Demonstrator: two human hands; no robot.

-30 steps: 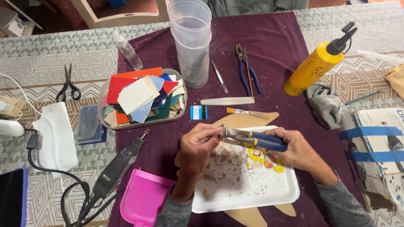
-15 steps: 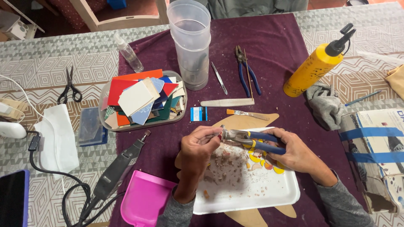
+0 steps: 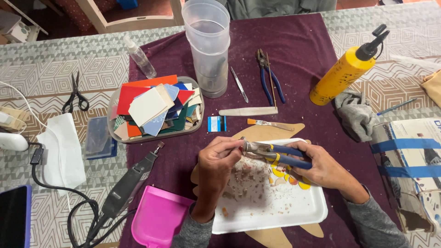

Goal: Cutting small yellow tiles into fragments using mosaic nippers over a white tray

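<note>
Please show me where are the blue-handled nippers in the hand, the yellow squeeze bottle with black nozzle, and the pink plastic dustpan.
Blue-handled nippers (image 3: pixel 280 155): head view, on the blue handles.
Yellow squeeze bottle with black nozzle (image 3: pixel 341 76): head view, middle of the yellow body.
Pink plastic dustpan (image 3: pixel 158 216): head view, inside of its pan.

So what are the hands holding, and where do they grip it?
The right hand grips blue-handled nippers by the handles; the left hand pinches something tiny at the jaws, too small to identify.

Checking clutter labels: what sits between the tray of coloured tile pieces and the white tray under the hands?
Head view: a small blue card on the purple cloth, between the tile tray and white tray.
</note>
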